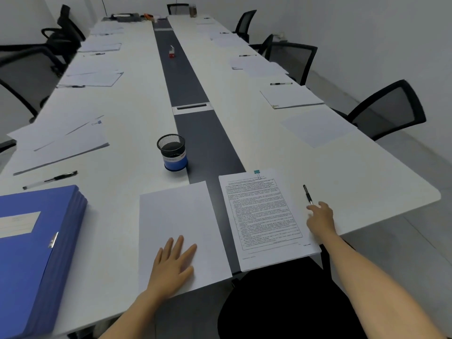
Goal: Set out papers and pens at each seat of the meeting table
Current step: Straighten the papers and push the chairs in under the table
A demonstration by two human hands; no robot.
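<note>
A blank sheet stack [181, 223] lies at the near end of the long white table [137, 113]. My left hand [172, 263] rests flat on its lower part, fingers spread. Right of it lies a printed document [265, 216] held by a teal binder clip [256, 172]. A black pen [307, 194] lies on the table just right of that document. My right hand [320, 216] reaches to the pen's near end, fingertips at it; the pen still lies on the table. Papers and pens sit at the seats along both sides.
A stack of blue folders [31, 253] fills the near left corner. A mesh pen cup [172, 152] stands beside the dark centre strip [188, 81]. A pen [50, 179] lies near the folders. Black mesh chairs [389, 108] line both sides. A black seat [288, 302] is below me.
</note>
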